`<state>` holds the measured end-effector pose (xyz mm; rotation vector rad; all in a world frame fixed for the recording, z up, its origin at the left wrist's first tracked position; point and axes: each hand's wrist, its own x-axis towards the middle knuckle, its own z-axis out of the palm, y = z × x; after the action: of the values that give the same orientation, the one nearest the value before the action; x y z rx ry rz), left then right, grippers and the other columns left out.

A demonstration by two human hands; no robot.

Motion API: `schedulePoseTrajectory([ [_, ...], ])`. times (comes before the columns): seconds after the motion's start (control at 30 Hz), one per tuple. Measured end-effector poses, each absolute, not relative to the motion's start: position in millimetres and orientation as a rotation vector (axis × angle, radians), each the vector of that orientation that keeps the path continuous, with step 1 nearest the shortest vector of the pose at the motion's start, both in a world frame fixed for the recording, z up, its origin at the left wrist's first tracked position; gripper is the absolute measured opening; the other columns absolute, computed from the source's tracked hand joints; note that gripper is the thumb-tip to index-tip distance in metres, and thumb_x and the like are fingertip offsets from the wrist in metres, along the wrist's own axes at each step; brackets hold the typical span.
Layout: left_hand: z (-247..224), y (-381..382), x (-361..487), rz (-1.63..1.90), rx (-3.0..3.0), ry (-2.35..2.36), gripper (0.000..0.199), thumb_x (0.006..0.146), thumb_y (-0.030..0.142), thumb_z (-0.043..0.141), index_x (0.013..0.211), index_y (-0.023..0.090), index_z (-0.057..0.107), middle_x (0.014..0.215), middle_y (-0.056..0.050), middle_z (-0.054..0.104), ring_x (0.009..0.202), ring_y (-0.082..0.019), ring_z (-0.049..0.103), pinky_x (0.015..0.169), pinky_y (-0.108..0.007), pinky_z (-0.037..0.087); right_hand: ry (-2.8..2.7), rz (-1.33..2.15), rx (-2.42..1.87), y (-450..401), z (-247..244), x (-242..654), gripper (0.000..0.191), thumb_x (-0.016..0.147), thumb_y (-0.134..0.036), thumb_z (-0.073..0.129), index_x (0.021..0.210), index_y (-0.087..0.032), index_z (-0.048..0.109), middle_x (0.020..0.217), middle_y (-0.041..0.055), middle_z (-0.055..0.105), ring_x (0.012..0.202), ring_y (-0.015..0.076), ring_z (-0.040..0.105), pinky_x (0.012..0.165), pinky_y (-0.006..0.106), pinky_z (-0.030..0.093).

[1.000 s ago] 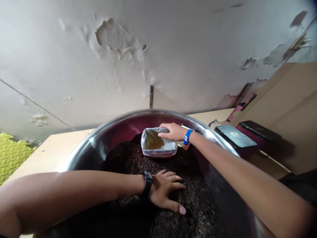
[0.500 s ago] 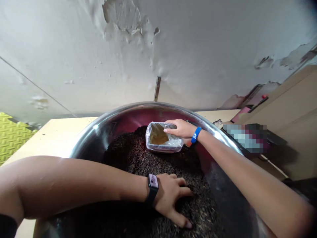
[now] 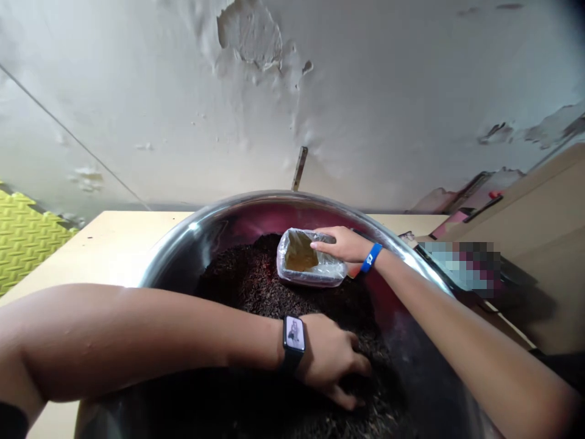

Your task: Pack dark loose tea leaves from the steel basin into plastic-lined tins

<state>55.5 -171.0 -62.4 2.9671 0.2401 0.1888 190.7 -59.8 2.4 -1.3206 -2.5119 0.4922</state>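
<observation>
A large metal bowl [image 3: 183, 235] holds a heap of dark, dry, loose leaf-like material [image 3: 260, 286]. My left hand [image 3: 336, 353], with a black watch on its wrist, is down in the material with its fingers curled into it; the fingertips are partly buried. Above and behind it, my right hand [image 3: 342, 244], wearing a blue wristband, grips the right side of a box lined with a clear plastic bag [image 3: 311, 277]. The box's mouth faces me, and its inside looks yellowish-brown.
Under the bowl is a pale wooden table [image 3: 123, 238]. Behind stands a grey wall [image 3: 388, 110] with peeling paint. A yellow-green foam mat [image 3: 27, 238] lies at the left. On the right are a blurred-out object [image 3: 461, 268] and a brown board [image 3: 539, 225].
My left hand's spread fingers have curled and sunk into the dark material. The whole view has shifted slightly; my right hand still grips the lined box.
</observation>
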Motion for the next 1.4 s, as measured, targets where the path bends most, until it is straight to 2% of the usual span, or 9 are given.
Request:
schedulePoseTrajectory([
  [0.27,-18.3,-136.1,46.7,0.517,2.965,0.359,0.034,0.076,0.049,0.048,0.097,0.023,0.057,0.088,-0.003,0.059,0.071,-0.016,0.058,0.058,-0.026,0.045,-2.496,0.615,-1.289,-57.9,2.1,192.9,0.045,0.087,-0.047,0.029,0.105,-0.018,0.059,0.104,0.0052,0.062,0.096,0.0184,0.054,0.084,0.030,0.040],
  [0.4,3.3,-112.2,35.5,0.752,2.818,0.365,0.033,0.080,0.040,0.047,0.106,0.021,0.054,0.104,-0.004,0.058,0.092,-0.015,0.055,0.079,-0.027,0.043,-2.401,0.776,-1.235,-54.8,0.6,195.4,0.046,0.090,-0.042,0.022,0.108,-0.018,0.057,0.108,0.0050,0.060,0.101,0.0158,0.053,0.089,0.028,0.038],
  [0.47,8.5,-99.0,30.9,0.784,2.806,0.454,0.032,0.080,0.039,0.048,0.105,0.020,0.055,0.105,-0.004,0.057,0.096,-0.016,0.053,0.083,-0.029,0.041,-2.371,0.841,-1.199,-53.3,-0.2,196.2,0.046,0.090,-0.040,0.022,0.107,-0.017,0.058,0.105,0.0051,0.061,0.098,0.0156,0.054,0.088,0.028,0.039],
  [0.6,0.3,-74.9,25.9,0.665,2.899,0.697,0.035,0.078,0.043,0.048,0.102,0.019,0.057,0.103,-0.006,0.056,0.093,-0.018,0.054,0.080,-0.032,0.041,-2.365,0.800,-1.193,-50.7,-1.8,197.0,0.045,0.090,-0.039,0.024,0.104,-0.017,0.060,0.102,0.0046,0.062,0.096,0.0166,0.054,0.088,0.029,0.039],
  [0.83,-14.8,-63.8,27.4,0.532,3.002,0.800,0.037,0.077,0.048,0.046,0.101,0.021,0.057,0.101,-0.006,0.058,0.090,-0.020,0.055,0.076,-0.031,0.043,-2.360,0.721,-1.228,-50.8,-3.3,194.6,0.045,0.090,-0.040,0.024,0.104,-0.017,0.060,0.106,0.0052,0.061,0.103,0.0182,0.051,0.092,0.033,0.036],
  [1.03,-14.7,-61.5,27.9,0.472,3.018,0.804,0.039,0.077,0.049,0.046,0.102,0.022,0.057,0.099,-0.005,0.059,0.087,-0.021,0.056,0.074,-0.032,0.043,-2.372,0.690,-1.233,-51.6,-2.7,192.6,0.045,0.090,-0.037,0.024,0.090,-0.013,0.061,0.094,0.0073,0.063,0.090,0.0167,0.056,0.084,0.029,0.040],
  [1.27,-14.1,-61.3,27.5,0.463,3.008,0.788,0.034,0.075,0.043,0.051,0.101,0.021,0.057,0.097,-0.005,0.060,0.088,-0.021,0.056,0.076,-0.032,0.043,-2.362,0.697,-1.183,-49.3,-6.7,194.4,0.046,0.091,-0.038,0.023,0.094,-0.010,0.060,0.100,0.0095,0.062,0.095,0.0173,0.054,0.088,0.031,0.038],
  [1.4,-14.8,-61.5,27.5,0.484,3.026,0.773,0.032,0.075,0.041,0.052,0.100,0.020,0.056,0.097,-0.006,0.060,0.087,-0.021,0.056,0.074,-0.031,0.044,-2.369,0.693,-1.220,-50.9,-4.8,193.6,0.044,0.091,-0.038,0.022,0.094,-0.015,0.060,0.100,0.0056,0.062,0.095,0.0166,0.054,0.087,0.030,0.038],
])
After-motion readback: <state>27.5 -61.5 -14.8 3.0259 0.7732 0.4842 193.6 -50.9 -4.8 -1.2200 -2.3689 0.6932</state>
